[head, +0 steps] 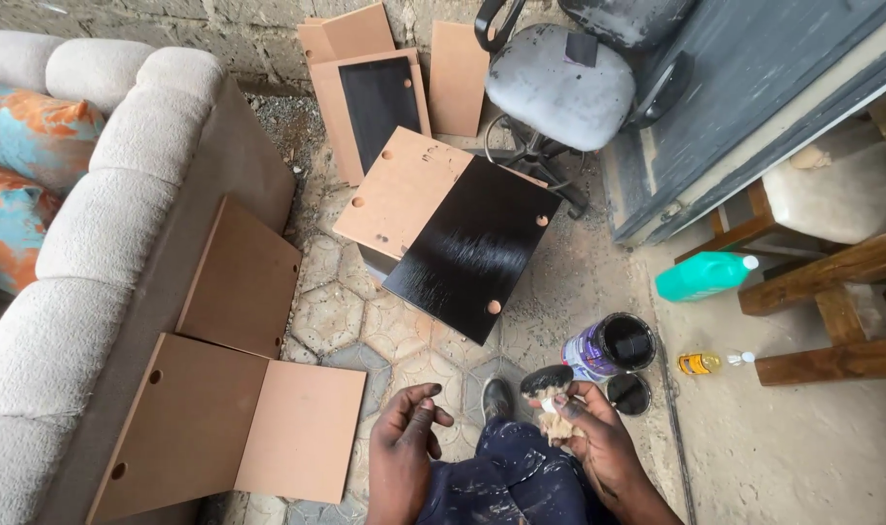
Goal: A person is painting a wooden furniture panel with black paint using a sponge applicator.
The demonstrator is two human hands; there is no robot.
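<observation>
the sofa [93, 224] fills the left of the frame, with bare brown boards [239, 282] leaning on its side and lying at its foot, lower left. at centre sits the panel you are coating [462, 243]: its right half is glossy black, its left half is uncoated brown, so by my judgement the painting of this piece stands about half done; the boards by the sofa show no paint at all, and one framed board [377, 97] at upper centre is black in the middle only. a grey office chair [559, 83] stands upper centre right. right of centre, the open paint tin [613, 345] rests on the floor with its lid [627, 394] just beside it, and a green bottle [700, 275] lies near a wooden frame. your right hand [598, 437], bottom centre right, is closed around a black-tipped applicator [550, 381] and a wad of pale rag [557, 423]. your left hand [409, 437], bottom centre, holds nothing, fingers loosely curled.
</observation>
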